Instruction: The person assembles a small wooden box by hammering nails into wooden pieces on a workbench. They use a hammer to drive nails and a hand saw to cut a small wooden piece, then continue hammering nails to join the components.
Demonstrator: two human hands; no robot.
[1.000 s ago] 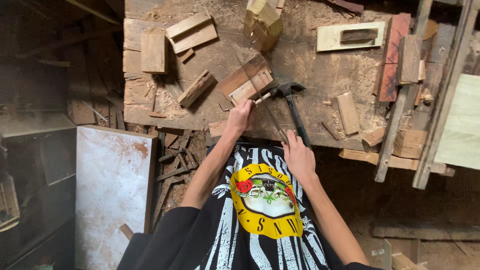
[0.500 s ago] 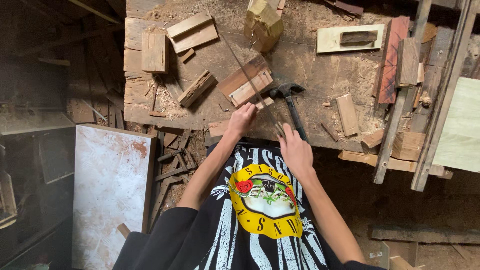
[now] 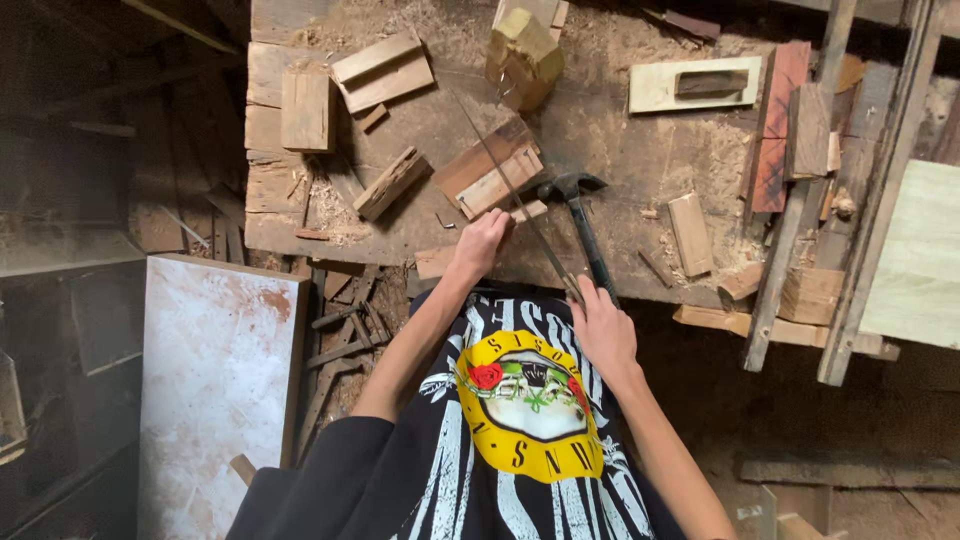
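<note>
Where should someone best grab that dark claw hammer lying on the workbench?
Probably low on the hammer's handle, coming from the bench's near edge: the head points away, and the handle end lies right beside the right hand.

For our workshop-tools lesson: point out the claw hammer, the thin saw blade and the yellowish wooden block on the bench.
claw hammer (image 3: 585, 235): head view, on its dark handle below the head.
thin saw blade (image 3: 500, 165): head view, mid-length of the blade.
yellowish wooden block (image 3: 523, 58): head view, on its top face.
</note>
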